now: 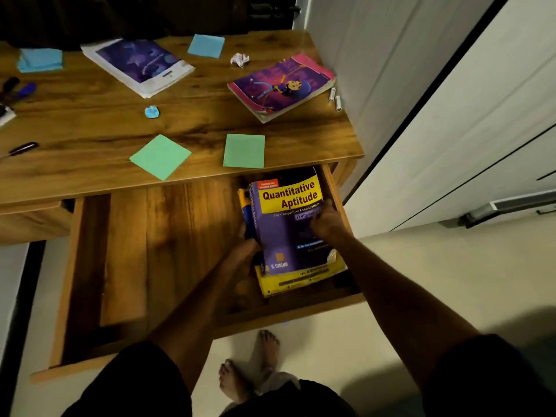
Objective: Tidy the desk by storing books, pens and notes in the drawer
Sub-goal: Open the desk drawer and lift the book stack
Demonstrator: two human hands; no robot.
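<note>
The wooden drawer (126, 260) is pulled wide out below the desk top (90, 121). In its right end a thick purple and yellow book titled Quantitative Aptitude (288, 218) lies on a yellow book (298, 281). My left hand (245, 251) grips the purple book's left spine edge and my right hand (328, 221) presses on its cover near the right edge. On the desk lie a purple cartoon book (279, 85), a white and purple book (138, 66), two green notes (160, 156) (244, 151) and blue notes (206, 45) (40, 60).
A white paper ball (240, 59), a small blue crumpled bit (152, 112), two white markers (335, 98) at the right edge and dark pens (22, 149) at the left lie on the desk. White cupboard doors (451, 115) stand close on the right. My bare feet (249, 368) stand below the drawer.
</note>
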